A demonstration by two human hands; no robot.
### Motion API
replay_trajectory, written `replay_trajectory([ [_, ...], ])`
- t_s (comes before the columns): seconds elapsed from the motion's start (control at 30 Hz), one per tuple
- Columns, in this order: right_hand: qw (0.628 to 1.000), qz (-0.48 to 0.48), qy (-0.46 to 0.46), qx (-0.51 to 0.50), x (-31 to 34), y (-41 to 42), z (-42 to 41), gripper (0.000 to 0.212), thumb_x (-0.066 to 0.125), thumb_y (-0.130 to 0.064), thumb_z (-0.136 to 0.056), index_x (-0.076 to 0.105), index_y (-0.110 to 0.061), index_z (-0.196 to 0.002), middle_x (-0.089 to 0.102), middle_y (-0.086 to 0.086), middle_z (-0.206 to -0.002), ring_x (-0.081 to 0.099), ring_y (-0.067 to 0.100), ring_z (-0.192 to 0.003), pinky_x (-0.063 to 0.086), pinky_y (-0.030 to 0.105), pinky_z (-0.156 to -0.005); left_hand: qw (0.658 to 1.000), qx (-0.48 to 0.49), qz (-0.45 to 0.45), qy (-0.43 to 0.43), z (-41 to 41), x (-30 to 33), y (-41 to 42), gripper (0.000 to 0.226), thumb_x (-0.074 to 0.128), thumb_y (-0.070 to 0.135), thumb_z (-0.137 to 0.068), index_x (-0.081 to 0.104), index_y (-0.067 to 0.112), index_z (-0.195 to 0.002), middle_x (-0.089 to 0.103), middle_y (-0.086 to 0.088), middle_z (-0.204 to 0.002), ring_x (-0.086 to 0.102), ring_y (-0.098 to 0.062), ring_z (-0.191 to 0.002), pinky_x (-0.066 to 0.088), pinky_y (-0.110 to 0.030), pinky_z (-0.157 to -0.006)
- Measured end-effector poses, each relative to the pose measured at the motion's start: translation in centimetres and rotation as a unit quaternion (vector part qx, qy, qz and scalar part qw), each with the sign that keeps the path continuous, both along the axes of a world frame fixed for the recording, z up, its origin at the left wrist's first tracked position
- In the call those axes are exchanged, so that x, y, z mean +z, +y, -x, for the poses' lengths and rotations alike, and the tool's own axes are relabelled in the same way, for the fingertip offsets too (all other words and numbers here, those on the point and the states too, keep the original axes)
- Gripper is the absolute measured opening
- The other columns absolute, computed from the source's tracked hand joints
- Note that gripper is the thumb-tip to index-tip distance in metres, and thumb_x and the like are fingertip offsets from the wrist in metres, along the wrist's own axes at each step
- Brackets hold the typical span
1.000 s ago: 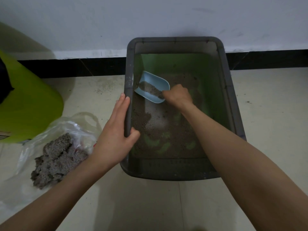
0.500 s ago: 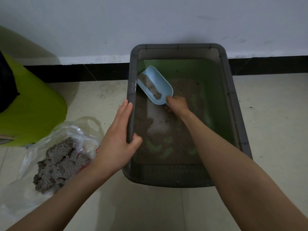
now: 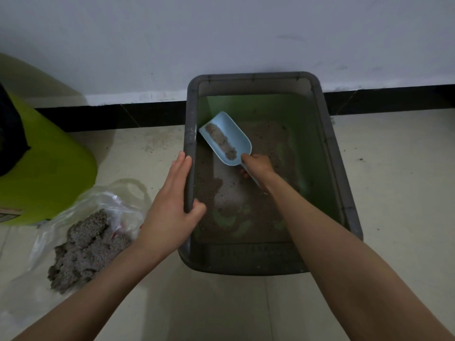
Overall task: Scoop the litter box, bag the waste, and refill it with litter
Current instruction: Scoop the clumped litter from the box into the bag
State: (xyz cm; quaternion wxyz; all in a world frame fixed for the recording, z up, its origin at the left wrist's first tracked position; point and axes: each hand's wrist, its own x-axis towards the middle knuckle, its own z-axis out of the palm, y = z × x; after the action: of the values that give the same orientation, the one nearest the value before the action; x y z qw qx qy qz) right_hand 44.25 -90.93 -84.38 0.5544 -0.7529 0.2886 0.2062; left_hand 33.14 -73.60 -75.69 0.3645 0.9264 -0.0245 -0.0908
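Dim, even light, no hard shadows; wall (image 3: 221,33) across the top of the view, plain pale grey-white, faint scuffs near its base; a white strip, then a black skirting band (image 3: 110,114) runs along the foot of the wall, left and right; floor (image 3: 394,193) of large cream tiles, thin grout lines running toward the camera, dark specks and dusty grit scattered near the skirting; at far left a lime-green rounded plastic object (image 3: 49,180) stands on the floor, something dark at its upper edge, not identifiable.
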Motion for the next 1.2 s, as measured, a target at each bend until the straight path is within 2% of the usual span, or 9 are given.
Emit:
replay_trajectory([
  [0.2, 1.0, 0.018, 0.018, 0.001, 0.1, -0.4, 0.7, 0.027, 0.052, -0.023, -0.089, 0.063, 0.0, -0.098, 0.056, 0.006, -0.063, 0.052, 0.017, -0.055, 0.047, 0.033, -0.065, 1.0, 0.0, 0.007, -0.002, -0.1, -0.2, 0.0, 0.079, 0.055, 0.012, -0.086, 0.009, 0.027, -0.148, 0.001, 0.025, -0.148, 0.002, 0.004, -0.14, 0.01, -0.019, -0.112],
  [0.3, 0.999, 0.013, 0.03, 0.027, 1.1, -0.3, 0.7, 0.02, 0.049, -0.023, -0.092, 0.058, -0.006, -0.095, 0.055, 0.006, -0.065, 0.05, 0.016, -0.053, 0.043, 0.026, -0.051, 1.0, 0.001, 0.007, 0.0, -0.1, -0.3, 0.0, 0.079, 0.055, 0.012, -0.086, 0.009, 0.026, -0.149, 0.001, 0.018, -0.154, 0.002, 0.003, -0.141, 0.01, -0.02, -0.113],
  [0.4, 0.999, 0.004, 0.028, 0.031, 1.9, 0.2, 0.3, 0.02, 0.049, -0.023, -0.093, 0.055, -0.005, -0.099, 0.053, 0.007, -0.065, 0.049, 0.016, -0.052, 0.041, 0.025, -0.047, 1.0, 0.002, 0.007, -0.001, 0.0, -0.3, 0.0, 0.08, 0.055, 0.012, -0.086, 0.008, 0.027, -0.148, 0.002, 0.018, -0.155, 0.002, 0.004, -0.14, 0.011, -0.02, -0.112],
  [0.57, 0.998, -0.003, 0.045, 0.034, 2.8, 0.6, -0.4, 0.032, 0.05, -0.02, -0.091, 0.053, 0.001, -0.114, 0.053, 0.007, -0.066, 0.05, 0.016, -0.053, 0.041, 0.026, -0.046, 1.0, 0.004, 0.011, 0.001, 0.0, -0.3, -0.1, 0.08, 0.055, 0.012, -0.086, 0.008, 0.029, -0.148, 0.001, 0.025, -0.149, 0.002, 0.004, -0.141, 0.011, -0.02, -0.113],
  [0.7, 0.997, -0.048, 0.052, -0.006, 2.4, 1.7, -0.7, 0.034, 0.049, -0.021, -0.093, 0.053, 0.001, -0.118, 0.053, 0.006, -0.067, 0.049, 0.014, -0.054, 0.039, 0.023, -0.046, 1.0, 0.003, 0.011, -0.002, 0.0, -0.4, 0.0, 0.08, 0.055, 0.013, -0.086, 0.007, 0.03, -0.148, -0.002, 0.029, -0.145, 0.001, 0.006, -0.139, 0.012, -0.021, -0.113],
  [0.87, 0.994, -0.084, 0.06, -0.023, 0.8, 2.3, 0.0, 0.033, 0.046, -0.025, -0.095, 0.057, 0.0, -0.114, 0.056, 0.005, -0.07, 0.051, 0.015, -0.059, 0.042, 0.026, -0.054, 1.0, -0.001, 0.009, -0.002, 0.0, -0.5, 0.0, 0.08, 0.054, 0.015, -0.086, 0.006, 0.03, -0.148, -0.005, 0.03, -0.145, 0.001, 0.008, -0.138, 0.013, -0.02, -0.113],
  [1.07, 0.995, -0.09, 0.023, -0.024, 0.6, 1.6, 0.4, 0.022, 0.045, -0.023, -0.094, 0.056, -0.007, -0.105, 0.058, 0.005, -0.074, 0.053, 0.014, -0.062, 0.044, 0.024, -0.058, 1.0, -0.004, 0.009, -0.005, 0.0, -0.6, 0.0, 0.08, 0.054, 0.016, -0.086, 0.005, 0.03, -0.148, -0.006, 0.03, -0.145, 0.0, 0.008, -0.138, 0.012, -0.019, -0.112],
  [1.2, 0.996, -0.089, 0.0, -0.018, 1.0, 0.9, 1.2, 0.023, 0.044, -0.023, -0.092, 0.057, -0.008, -0.105, 0.059, 0.005, -0.08, 0.055, 0.014, -0.065, 0.046, 0.026, -0.062, 1.0, -0.006, 0.002, -0.012, 0.0, -0.7, 0.1, 0.08, 0.054, 0.017, -0.086, 0.005, 0.03, -0.148, -0.003, 0.023, -0.152, 0.002, 0.004, -0.14, 0.013, -0.022, -0.113],
])
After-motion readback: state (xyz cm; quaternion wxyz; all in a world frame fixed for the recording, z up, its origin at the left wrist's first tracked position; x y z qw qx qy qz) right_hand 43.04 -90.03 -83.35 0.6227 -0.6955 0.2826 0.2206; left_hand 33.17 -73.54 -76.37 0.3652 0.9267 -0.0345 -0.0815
